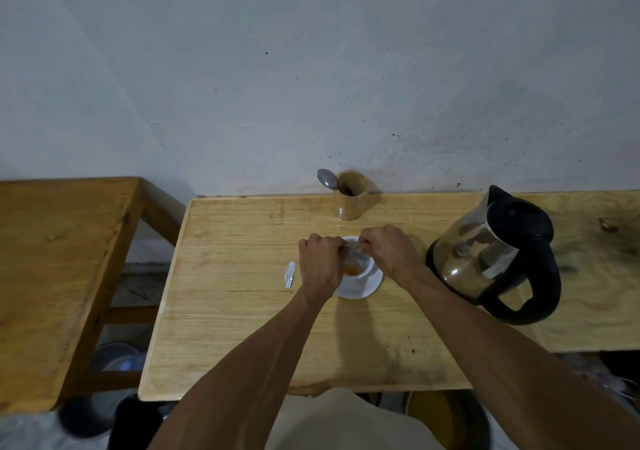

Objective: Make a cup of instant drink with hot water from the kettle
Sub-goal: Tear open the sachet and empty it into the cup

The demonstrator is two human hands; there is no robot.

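Two bare hands meet over one white cup (360,262) that stands on one white saucer (360,288), near the middle of a light wooden table (242,294). The left hand (320,264) is curled at the cup's left side, its fingers pinched on something small and pale above the rim. The right hand (388,250) comes in from the right with its fingertips pinched on the same thin pale item — it is too small and blurred to name, though it looks like a sachet held over the cup. At the bottom of the cup lies one small heap of orange powder (351,270).

One electric kettle (495,255), steel-bodied with a black lid, handle and base, stands on the table well to the right of the cup, its handle turned toward the person. One torn white wrapper piece (289,274) lies flat on the table just left of the left hand. At the far edge, against the wall, stands one wooden holder (351,195) with one metal spoon (327,178) in it, bowl end up. A second wooden table (59,276) stands apart on the left, and a third tabletop (595,276) adjoins on the right — three in all.
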